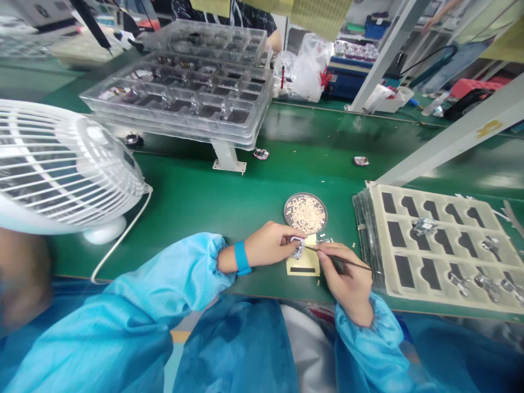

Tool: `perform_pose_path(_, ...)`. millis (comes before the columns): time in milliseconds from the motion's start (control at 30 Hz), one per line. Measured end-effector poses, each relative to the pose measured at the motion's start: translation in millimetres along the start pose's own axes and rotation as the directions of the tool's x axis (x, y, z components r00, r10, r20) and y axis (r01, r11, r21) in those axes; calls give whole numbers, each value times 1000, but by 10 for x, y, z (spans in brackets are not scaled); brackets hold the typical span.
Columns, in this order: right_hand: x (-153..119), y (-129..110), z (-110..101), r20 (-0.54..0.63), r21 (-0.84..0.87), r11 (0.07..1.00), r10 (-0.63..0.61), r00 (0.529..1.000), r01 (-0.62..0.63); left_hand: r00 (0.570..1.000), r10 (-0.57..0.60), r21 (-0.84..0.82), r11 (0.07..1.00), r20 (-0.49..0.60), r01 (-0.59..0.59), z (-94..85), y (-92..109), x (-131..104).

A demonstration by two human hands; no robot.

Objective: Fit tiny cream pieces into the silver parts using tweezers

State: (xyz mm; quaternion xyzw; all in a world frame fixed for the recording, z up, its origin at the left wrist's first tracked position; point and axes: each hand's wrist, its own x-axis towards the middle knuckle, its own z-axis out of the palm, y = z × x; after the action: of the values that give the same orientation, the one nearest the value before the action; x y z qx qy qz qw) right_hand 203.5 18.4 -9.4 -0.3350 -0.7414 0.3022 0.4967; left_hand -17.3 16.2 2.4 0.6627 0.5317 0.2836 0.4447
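At a green workbench [172, 224], left of a cream compartment tray [409, 251], a worker's left hand [262, 248] and right hand [347, 278] work close together on the near side of a round dish [289, 209] of pale pieces [307, 213]. Over a yellow card [303, 264], the left thumb and fingers pinch closed on a small framed part [300, 250], while the right thumb and fingers close around a slim dark tool [362, 266], its tip at the part. Careful handling likely calls for a steady hold by the edges and light tip pressure; whether the tip touches cannot be told.
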Motion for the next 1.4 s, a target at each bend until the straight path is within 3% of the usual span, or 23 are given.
perform_pose_path(733, 22, 9, -4, 66, -4, 1000, -23, 998, 24, 1000, -6, -13, 1000, 5, 7, -4, 11, -2)
perform_pose_path(967, 45, -4, 3, 98, -37, 999, -24, 995, 28, 998, -53, -169, 984, 39, 58, 25, -68, 23)
perform_pose_path(1133, 36, 2, -3, 70, -4, 999, -34, 997, 34, 994, -45, -357, 931, 95, 76, -24, -9, 38)
perform_pose_path(1267, 17, -31, -10, 28, 34, 999, -26, 999, 25, 995, -29, -351, 934, 96, 61, -57, 17, 34)
perform_pose_path(1400, 16, -92, -111, -88, 165, 986, 27, 996, -12, 995, -41, -356, 932, 86, 69, -61, 14, 30)
